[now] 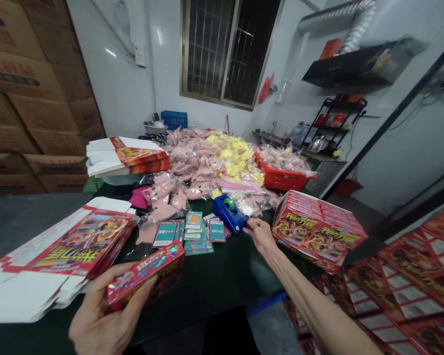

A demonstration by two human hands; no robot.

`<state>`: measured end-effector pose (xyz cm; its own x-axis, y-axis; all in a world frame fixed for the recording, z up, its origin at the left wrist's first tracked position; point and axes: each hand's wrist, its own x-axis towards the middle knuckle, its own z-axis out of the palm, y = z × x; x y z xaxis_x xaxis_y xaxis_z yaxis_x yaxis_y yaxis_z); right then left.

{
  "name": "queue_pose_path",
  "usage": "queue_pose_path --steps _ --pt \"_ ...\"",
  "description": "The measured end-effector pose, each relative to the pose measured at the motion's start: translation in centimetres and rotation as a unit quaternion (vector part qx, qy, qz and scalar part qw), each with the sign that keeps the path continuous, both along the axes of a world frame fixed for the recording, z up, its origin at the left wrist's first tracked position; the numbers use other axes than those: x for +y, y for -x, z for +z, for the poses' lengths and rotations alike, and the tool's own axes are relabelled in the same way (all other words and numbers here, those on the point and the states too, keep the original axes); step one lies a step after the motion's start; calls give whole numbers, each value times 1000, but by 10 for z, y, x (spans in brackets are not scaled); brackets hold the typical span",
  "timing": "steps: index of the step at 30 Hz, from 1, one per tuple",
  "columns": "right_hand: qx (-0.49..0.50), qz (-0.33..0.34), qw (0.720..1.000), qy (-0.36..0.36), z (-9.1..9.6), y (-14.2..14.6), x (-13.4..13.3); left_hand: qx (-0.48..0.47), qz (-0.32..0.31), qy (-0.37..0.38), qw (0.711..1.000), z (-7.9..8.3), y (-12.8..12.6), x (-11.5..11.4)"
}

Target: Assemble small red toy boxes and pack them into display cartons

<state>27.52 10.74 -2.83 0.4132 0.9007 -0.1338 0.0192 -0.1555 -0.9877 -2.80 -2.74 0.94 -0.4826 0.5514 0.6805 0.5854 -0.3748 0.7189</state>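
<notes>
My left hand (101,315) is shut on a small red printed box (145,276), holding it low over the front of the dark green table (222,286). My right hand (260,234) stretches across the table, with its fingertips at the end of a blue tape dispenser (228,214) carrying a green-cored roll. Left of the dispenser lie several teal and pink printed cards (194,232). A stack of flat red-and-white box blanks (70,249) sits to the left, beside my left hand. A block of assembled red boxes (318,229) stands to the right of my right hand.
Behind the cards lie heaped pink and yellow plastic bags (203,160), and a red basket (281,180) holds more. Another blank stack (127,157) sits back left. Flat blanks (402,281) spread over the lower right. Large cardboard cartons (29,103) wall the left side.
</notes>
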Motion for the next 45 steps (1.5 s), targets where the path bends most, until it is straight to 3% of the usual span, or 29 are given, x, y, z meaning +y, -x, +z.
queue_pose_path --steps 5,9,13,17,20,22,25,30,38,45 --pt "-17 -2 999 -39 -25 -2 -2 11 25 -17 999 -2 0 3" --pt "-79 -23 996 -43 -32 -1 7 31 28 -24 999 -3 3 4" --pt "-154 -54 985 -61 -27 3 -5 27 27 -17 999 -6 3 3" --pt "-195 -57 975 -85 -5 27 -52 19 -10 -2 1000 -11 -1 -2" --pt "-183 42 976 -112 24 70 -106 28 -20 -4 999 -11 -6 -7" --pt "-95 183 967 -152 44 107 -137 33 -24 -19 999 -9 -9 -10" --pt "74 277 942 -174 64 156 -161 42 -44 -40 997 -5 -12 -13" --pt "212 270 928 -145 65 185 -156 50 -58 -54 996 -2 -12 -13" --pt "178 231 951 -105 65 185 -148 54 -91 -75 992 -1 -10 -14" --pt "229 244 942 -27 68 180 -146 234 -205 -16 950 13 10 -16"
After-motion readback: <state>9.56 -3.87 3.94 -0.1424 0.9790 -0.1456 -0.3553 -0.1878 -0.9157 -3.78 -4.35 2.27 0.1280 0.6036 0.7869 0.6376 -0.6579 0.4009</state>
